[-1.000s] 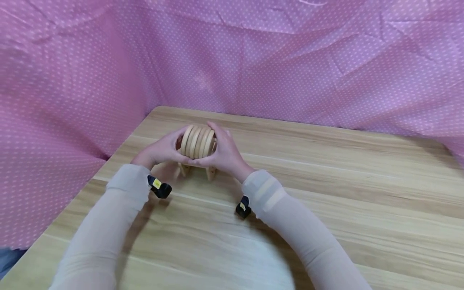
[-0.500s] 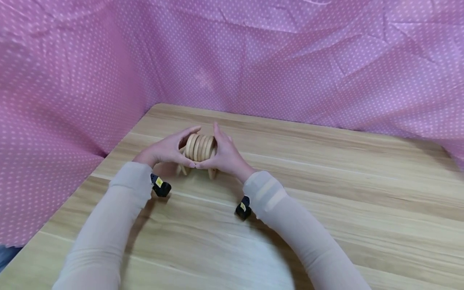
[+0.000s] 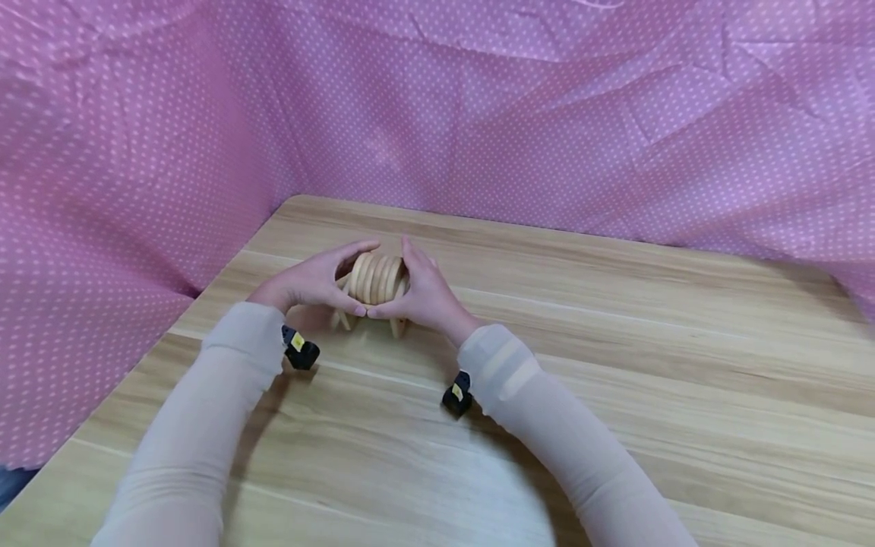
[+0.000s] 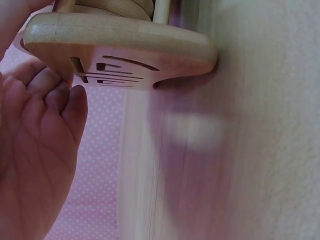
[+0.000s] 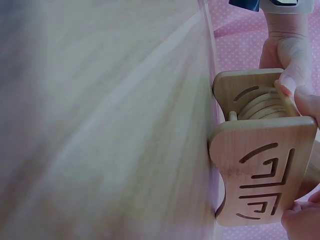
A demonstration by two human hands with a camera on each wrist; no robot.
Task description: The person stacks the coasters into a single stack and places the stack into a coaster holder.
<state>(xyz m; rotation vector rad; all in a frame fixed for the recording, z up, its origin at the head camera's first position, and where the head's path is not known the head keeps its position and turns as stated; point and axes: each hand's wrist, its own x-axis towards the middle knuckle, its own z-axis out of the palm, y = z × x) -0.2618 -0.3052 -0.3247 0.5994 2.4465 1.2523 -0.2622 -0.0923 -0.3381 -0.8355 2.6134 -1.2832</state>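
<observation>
A row of round wooden coasters point(image 3: 377, 278) stands on edge in a small wooden coaster holder point(image 5: 232, 172), whose feet touch the tabletop. Slots cut in a pattern mark its side panels, which show in both wrist views. My left hand point(image 3: 307, 279) spans the holder's left end, thumb along the front and index finger reaching over the back. Around the right end my right hand point(image 3: 425, 295) grips with its thumb in front and fingers behind. Both thumb tips meet near the middle of the front rail. The far fingers are partly hidden in the head view.
A wood-grain table point(image 3: 615, 380) lies under the arms, its left edge running past the left sleeve. Pink dotted cloth point(image 3: 478, 114) hangs behind the table and along its left side. Black wrist cameras point(image 3: 301, 351) sit below both cuffs.
The coasters have gone down a little into the holder between my hands. My left index finger has lifted off them and straightened. Over the last half second almost nothing moves.
</observation>
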